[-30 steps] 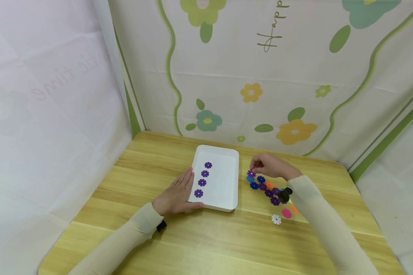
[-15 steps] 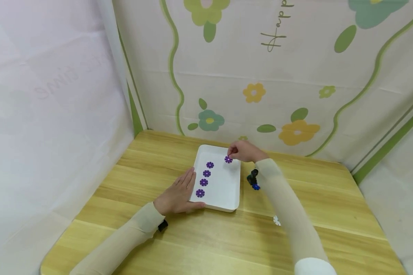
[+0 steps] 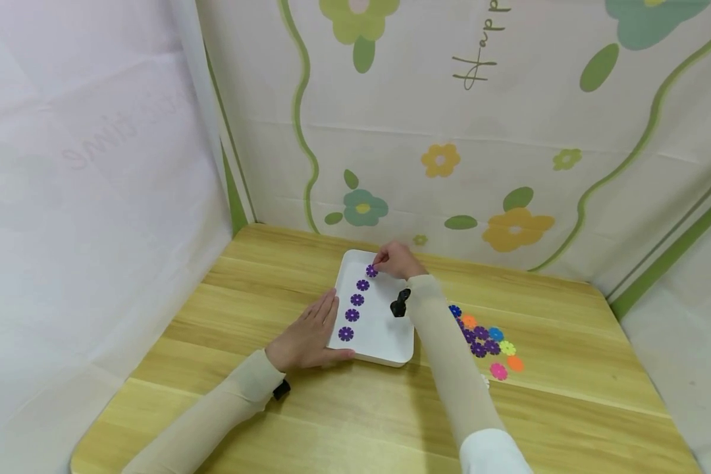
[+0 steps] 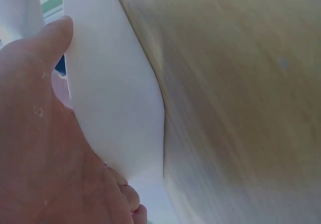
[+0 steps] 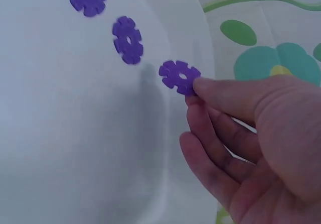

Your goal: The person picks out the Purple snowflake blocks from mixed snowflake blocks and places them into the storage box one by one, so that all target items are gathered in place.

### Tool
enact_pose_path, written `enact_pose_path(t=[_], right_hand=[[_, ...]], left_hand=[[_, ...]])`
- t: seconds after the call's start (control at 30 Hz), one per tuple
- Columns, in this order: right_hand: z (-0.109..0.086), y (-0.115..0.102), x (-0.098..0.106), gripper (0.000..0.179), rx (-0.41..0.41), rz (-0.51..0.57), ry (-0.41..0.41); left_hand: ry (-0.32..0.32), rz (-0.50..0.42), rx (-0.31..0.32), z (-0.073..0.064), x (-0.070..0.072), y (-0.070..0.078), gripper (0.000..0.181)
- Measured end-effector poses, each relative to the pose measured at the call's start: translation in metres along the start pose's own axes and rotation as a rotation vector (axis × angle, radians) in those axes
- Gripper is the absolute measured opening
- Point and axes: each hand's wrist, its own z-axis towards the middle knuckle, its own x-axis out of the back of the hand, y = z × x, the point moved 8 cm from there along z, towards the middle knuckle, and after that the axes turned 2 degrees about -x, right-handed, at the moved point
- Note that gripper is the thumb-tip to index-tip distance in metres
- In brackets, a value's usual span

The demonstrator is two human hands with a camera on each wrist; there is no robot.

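My right hand (image 3: 395,261) pinches a purple snowflake disc (image 5: 180,77) between thumb and index finger, over the far end of the white tray (image 3: 385,339). Down the tray's left side runs a row of several more purple discs, among them a near one (image 3: 346,334) and a far one (image 3: 363,285). The held disc lines up with the far end of that row. My left hand (image 3: 308,332) lies with straight fingers along the tray's left side, its thumb at the near edge. In the left wrist view, thumb and palm rest against the tray's outer wall (image 4: 115,83).
Right of the tray lies a loose pile of discs: purple (image 3: 478,349), blue (image 3: 496,334), orange (image 3: 515,363), yellow (image 3: 507,348) and pink (image 3: 498,371). A white disc is partly hidden by the right sleeve (image 3: 450,368). A patterned cloth (image 3: 391,131) hangs behind the wooden table (image 3: 308,421).
My right hand has carried a purple disc from the pile leftward over the tray to the far end of the row. The left hand has stayed at the tray.
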Motion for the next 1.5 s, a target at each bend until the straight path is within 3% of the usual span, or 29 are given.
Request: enact_pose_path(t=[0.23,0.47,0.87,1.03,1.23,1.4,1.5], right_hand=[[-0.001,0.009,-0.009,0.011,-0.114,0.063,0.110],[-0.001,0.019,-0.011,0.012,-0.190,0.099,0.162],[-0.004,0.019,-0.013,0.014,-0.215,0.085,0.141],[-0.012,0.010,0.001,0.024,-0.121,0.016,0.045],[-0.033,-0.003,0.030,0.033,0.079,-0.083,-0.089],[-0.060,-0.002,0.057,0.032,0.214,-0.168,-0.109],[-0.080,0.006,0.069,0.030,0.246,-0.203,-0.104]], left_hand=[[0.005,0.004,-0.003,0.001,-0.002,0.001,0.120],[0.010,0.002,-0.011,0.001,0.001,0.006,0.120],[-0.003,-0.023,-0.002,0.001,0.000,0.007,0.120],[-0.006,-0.012,0.002,0.003,-0.003,0.004,0.120],[0.011,-0.008,-0.005,0.002,-0.002,0.004,0.120],[0.022,-0.017,-0.013,0.000,0.000,0.002,0.119],[0.027,-0.018,-0.026,-0.001,0.001,0.003,0.119]])
